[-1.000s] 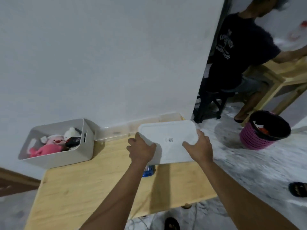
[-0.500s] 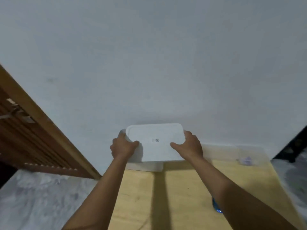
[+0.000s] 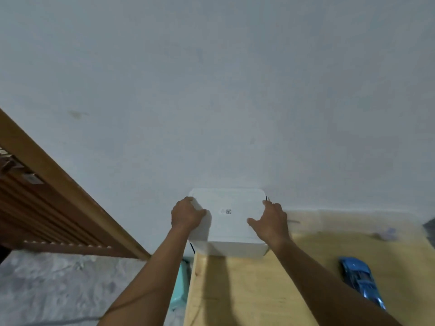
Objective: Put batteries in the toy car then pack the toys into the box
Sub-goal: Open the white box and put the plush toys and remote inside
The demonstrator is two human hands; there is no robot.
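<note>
A white lid (image 3: 231, 217) with a small printed code lies on top of the white box (image 3: 237, 249), which stands at the far left corner of the wooden table (image 3: 270, 290) against the wall. My left hand (image 3: 187, 214) grips the lid's left edge, fingers curled over it. My right hand (image 3: 270, 220) rests on the lid's right side, thumb spread across the top. The toys inside the box are hidden by the lid. A blue toy car (image 3: 361, 280) lies on the table to the right, apart from both hands.
A clear plastic strip (image 3: 353, 220) runs along the wall at the table's back edge. A wooden door frame (image 3: 70, 184) slants at the left. A pale green object (image 3: 181, 285) sits beside the table's left edge, above the grey marbled floor (image 3: 58, 288).
The lid travelled left across the table in both hands and now sits down on the box. The view swung left, so the seated person and pink basket left the frame.
</note>
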